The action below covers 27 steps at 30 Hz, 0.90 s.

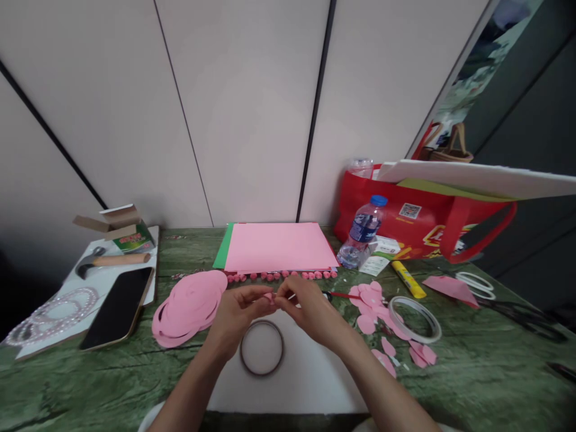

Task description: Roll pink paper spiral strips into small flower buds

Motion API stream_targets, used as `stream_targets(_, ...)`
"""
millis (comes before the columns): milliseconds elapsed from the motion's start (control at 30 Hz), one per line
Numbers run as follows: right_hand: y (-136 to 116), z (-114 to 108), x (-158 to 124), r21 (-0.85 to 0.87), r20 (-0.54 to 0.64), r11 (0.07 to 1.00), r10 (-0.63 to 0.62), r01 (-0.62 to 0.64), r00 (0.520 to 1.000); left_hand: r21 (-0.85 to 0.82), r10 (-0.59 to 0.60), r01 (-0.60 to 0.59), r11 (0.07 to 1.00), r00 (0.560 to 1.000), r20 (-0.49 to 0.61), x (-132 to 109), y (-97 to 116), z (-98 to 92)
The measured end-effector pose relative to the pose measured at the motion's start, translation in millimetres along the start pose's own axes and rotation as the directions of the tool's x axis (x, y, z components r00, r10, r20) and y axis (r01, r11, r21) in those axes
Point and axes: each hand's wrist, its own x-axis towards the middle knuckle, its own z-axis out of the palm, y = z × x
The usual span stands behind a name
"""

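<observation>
- Bare forearms [193,384] reached in from the bottom edge, their lower ends cut off.
- Fingers of the left hand [240,309] were pinched closed on a small piece of pink paper [270,297]; the right hand [302,302], thumb and fingers bent nearly together, gripped its other end. Fingertips hid most of the piece, so its shape was hard to make out.
- That piece was above a flat white sheet [315,381], on which a thin brown ring [262,374] lay near the left hand.
- Behind the right hand, a slim tool with a red shaft [345,295] was partly hidden.
- Left of the hands lay a pile of pink paper spirals [189,306]; beyond them ran a row of small pink rosettes [270,276].
- Farther right stood a red shopping bag [391,210], holding a white board [472,176], a yellow-green sheet [450,189] and a clear plastic container [360,168]; its depths were hidden.
- Before it leaned a clear plastic bottle with a blue cap [362,234], its liquid level unclear.
- At far left, a small green cardboard box [135,240] had its flaps raised, its inside unseen.
- One dark object [562,371] was cut off at the right edge.
</observation>
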Motion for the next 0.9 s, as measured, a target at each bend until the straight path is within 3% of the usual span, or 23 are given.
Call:
stream_targets(100,4.2,1.4,3.3,0.205,-0.025,0.973,0.111,-0.103,0.994,-0.022,0.016,-0.016,1.0,1.0,0.001,-0.5,-0.5,0.6)
stream_targets(200,7.4,0.9,6.7,0.48,0.009,0.859,0.199,-0.178,0.98,-0.024,0.062,-0.063,0.998,0.997,-0.04,-0.8,0.5,2.3)
stream_targets(267,7.4,0.2,7.8,0.55,0.008,0.816,0.206,-0.176,0.979,0.004,0.109,-0.109,0.994,0.99,-0.084,-0.4,1.0,3.0)
stream_targets(400,4.1,1.5,7.4,0.508,-0.06,0.848,0.21,-0.151,0.976,0.132,0.195,-0.177,0.975,0.971,-0.137,1.2,0.0,2.7)
stream_targets(567,3.2,6.0,7.0,0.561,-0.084,0.819,0.203,-0.123,0.976,0.311,0.281,-0.235,0.921,0.953,-0.11,1.6,-1.9,2.4)
stream_targets(767,4.1,5.9,7.9,0.551,-0.128,0.827,0.216,-0.111,0.968,0.266,0.249,-0.21,0.941,0.961,-0.123,0.6,-0.6,3.3)
stream_targets(900,3.5,6.9,7.9,0.531,-0.079,0.835,0.216,-0.142,0.973,0.289,0.255,-0.211,0.934,0.959,-0.125,-0.1,1.7,3.7)
